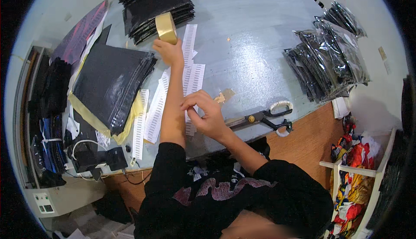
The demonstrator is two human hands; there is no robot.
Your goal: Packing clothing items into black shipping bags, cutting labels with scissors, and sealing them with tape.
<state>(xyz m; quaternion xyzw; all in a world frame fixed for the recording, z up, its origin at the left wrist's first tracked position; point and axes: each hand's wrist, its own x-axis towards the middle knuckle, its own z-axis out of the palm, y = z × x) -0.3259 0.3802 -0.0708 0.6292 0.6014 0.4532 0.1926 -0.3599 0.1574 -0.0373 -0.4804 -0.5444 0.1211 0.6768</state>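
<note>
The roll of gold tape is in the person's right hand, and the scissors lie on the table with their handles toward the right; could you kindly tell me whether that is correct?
Not quite: the head view shows the roll of gold tape in the person's left hand, not the right hand. The scissors do lie on the table with their handles toward the right.

**Gold amid black, white and pale blue-grey**

The tape (pixel 166 28) in the left fingers (pixel 159 45) is shiny gold. Just beyond them, stacked packets (pixel 162 1) are glossy black. Nearer the right fingers (pixel 200 98), paper strips (pixel 198 71) are white, patterned with short dark lines. Right of these fingers, the scissors (pixel 258 117) show black handles, white wrapping and a brassy pivot. Beyond, the table (pixel 255 18) is pale blue-grey.
</note>
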